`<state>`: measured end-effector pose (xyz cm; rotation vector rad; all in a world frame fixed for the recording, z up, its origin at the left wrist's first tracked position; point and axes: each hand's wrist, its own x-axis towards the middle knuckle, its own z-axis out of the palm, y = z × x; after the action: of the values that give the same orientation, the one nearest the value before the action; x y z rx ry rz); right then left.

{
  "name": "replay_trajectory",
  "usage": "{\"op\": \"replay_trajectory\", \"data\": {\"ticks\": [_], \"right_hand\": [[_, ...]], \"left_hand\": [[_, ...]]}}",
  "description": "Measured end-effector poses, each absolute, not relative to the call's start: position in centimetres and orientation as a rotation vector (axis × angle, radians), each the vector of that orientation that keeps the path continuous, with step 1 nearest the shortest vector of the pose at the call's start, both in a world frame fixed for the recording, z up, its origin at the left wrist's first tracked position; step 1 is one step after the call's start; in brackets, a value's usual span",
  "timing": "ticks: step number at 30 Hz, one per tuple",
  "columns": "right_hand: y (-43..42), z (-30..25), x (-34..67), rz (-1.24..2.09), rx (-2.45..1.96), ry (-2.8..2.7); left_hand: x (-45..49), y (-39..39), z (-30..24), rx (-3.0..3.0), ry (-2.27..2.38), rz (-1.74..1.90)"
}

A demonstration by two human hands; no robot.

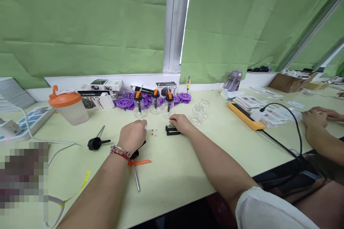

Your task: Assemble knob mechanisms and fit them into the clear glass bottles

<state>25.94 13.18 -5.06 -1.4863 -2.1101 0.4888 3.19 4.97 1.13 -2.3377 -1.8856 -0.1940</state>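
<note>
The small black plastic piece with a row of short teeth [172, 130] lies flat on the pale yellow-green tabletop [172, 171], and the fingertips of my right hand [181, 122] rest on its far right end, palm down. Its toothed edge faces away from me, with a plain bar on the near side. Just left of it, apart from it, lie a few tiny brown bits [153, 132], loose on the table. Beyond those, a small white piece [146, 127] shows at the curled fingertips of my left hand [133, 134]; it is too small to tell its shape.
</note>
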Motion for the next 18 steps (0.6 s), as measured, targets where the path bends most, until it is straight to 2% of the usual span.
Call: {"op": "replay_trajectory", "data": {"ticks": [9, 13, 18], "right_hand": [[12.2, -4.4, 25.8, 0.455, -1.468, -2.087], [10.7, -2.9, 25.1, 0.409, -1.406, -1.985], [7.3, -1.3, 21.9, 0.705, -1.17, -2.018]], "left_hand": [[0.9, 4.6, 3.1, -2.185, -2.136, -0.302], [-0.6, 3.6, 3.7, -2.292, -2.286, -0.217], [-1.9, 1.1, 2.9, -2.497, -2.357, -0.074]]}}
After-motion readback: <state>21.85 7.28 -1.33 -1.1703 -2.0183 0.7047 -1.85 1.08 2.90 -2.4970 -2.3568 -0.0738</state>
